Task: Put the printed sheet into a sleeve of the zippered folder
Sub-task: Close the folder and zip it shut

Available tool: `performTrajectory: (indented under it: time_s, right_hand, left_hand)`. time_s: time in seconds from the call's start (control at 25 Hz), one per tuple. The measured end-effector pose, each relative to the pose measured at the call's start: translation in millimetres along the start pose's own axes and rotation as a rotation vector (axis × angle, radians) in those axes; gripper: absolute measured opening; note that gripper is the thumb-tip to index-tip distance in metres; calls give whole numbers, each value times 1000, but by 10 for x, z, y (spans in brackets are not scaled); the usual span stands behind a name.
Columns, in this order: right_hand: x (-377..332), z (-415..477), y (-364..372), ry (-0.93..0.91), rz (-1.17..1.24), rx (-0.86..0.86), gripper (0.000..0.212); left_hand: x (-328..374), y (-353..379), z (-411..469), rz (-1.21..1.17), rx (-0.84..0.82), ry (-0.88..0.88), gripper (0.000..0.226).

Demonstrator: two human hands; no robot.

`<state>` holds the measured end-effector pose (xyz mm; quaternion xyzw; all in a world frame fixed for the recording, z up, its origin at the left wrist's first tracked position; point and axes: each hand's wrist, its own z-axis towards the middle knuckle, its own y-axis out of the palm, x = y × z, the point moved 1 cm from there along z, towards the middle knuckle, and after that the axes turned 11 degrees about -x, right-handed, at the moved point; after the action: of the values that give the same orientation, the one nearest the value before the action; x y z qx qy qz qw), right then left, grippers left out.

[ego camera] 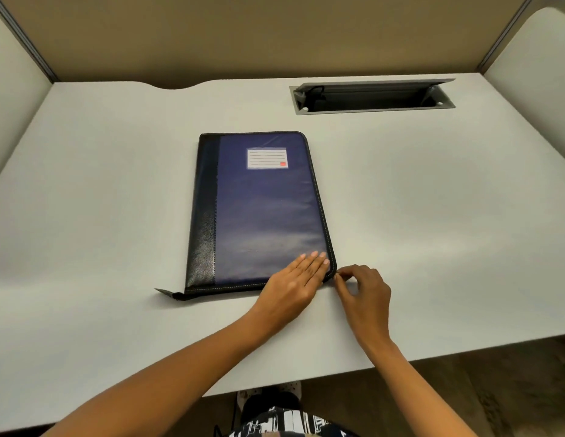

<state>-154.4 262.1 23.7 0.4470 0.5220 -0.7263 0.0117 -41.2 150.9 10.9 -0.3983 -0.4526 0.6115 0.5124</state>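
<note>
A dark blue zippered folder (262, 209) with a black spine strip and a white label lies closed on the white desk (101, 216). My left hand (293, 282) rests flat on its near right corner, fingers together and pressing down. My right hand (363, 288) sits just right of that corner, thumb and fingertips pinched at the zipper edge; the zipper pull itself is hidden by the fingers. A short black zipper tail (167, 292) sticks out at the near left corner. No printed sheet is in view.
A grey cable hatch (372, 96) with its lid raised is set into the desk at the back right. Beige partition walls enclose the desk at the back and sides. The desk's front edge runs close to my body.
</note>
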Motion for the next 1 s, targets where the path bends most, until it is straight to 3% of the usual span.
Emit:
performTrajectory:
  time_s: [0.2,0.36,0.64,1.0]
  right_hand:
    - [57,87,-44,-25,8,-50,6]
    - [78,88,-47,-40,19,-55,7]
    - [182,286,-49,-12,51,-28,10]
    - [199,1039,-14,-166,-27,-127,5]
  left_hand:
    - [-29,81,27,-3,46,48,42]
    - [-93,123,92,-8,38,-26,48]
    - [-124,141,73,22,83,3,38]
    - [-131,142,81,6,92,9,38]
